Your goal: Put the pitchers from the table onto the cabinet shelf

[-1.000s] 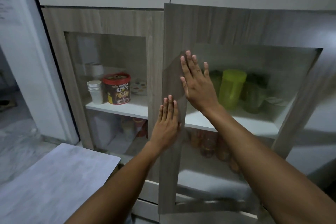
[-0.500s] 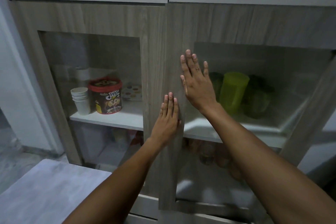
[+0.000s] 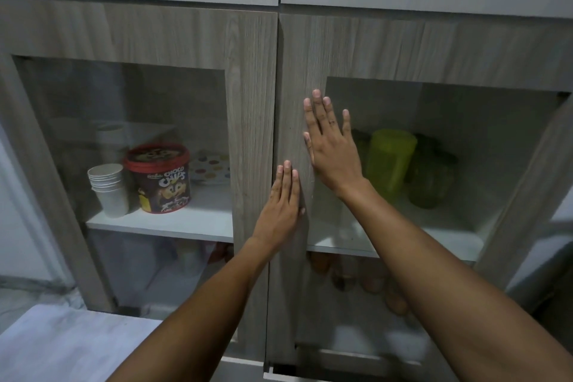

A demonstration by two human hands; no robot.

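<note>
Head view: both bare hands lie flat on the right grey wood-grain cabinet door with a glass pane [image 3: 297,71], which sits flush with the left door. Left hand [image 3: 283,208] presses palm-down on the door's left stile, fingers extended and held together, gripping nothing. Right hand [image 3: 333,152] presses higher on the same stile, fingers spread, its outer fingers overlapping the glass; a ring shows on 1 finger. Behind the glass of this door, the translucent lime-green plastic pitcher [image 3: 389,164] stands upright on the white cabinet shelf [image 3: 434,239], with darker green vessels [image 3: 432,177] just beside it; their number cannot be told. Left of this door, behind the other pane, stand a red-lidded brown cereal tub [image 3: 161,178] and a stack of white paper cups [image 3: 108,187].
</note>
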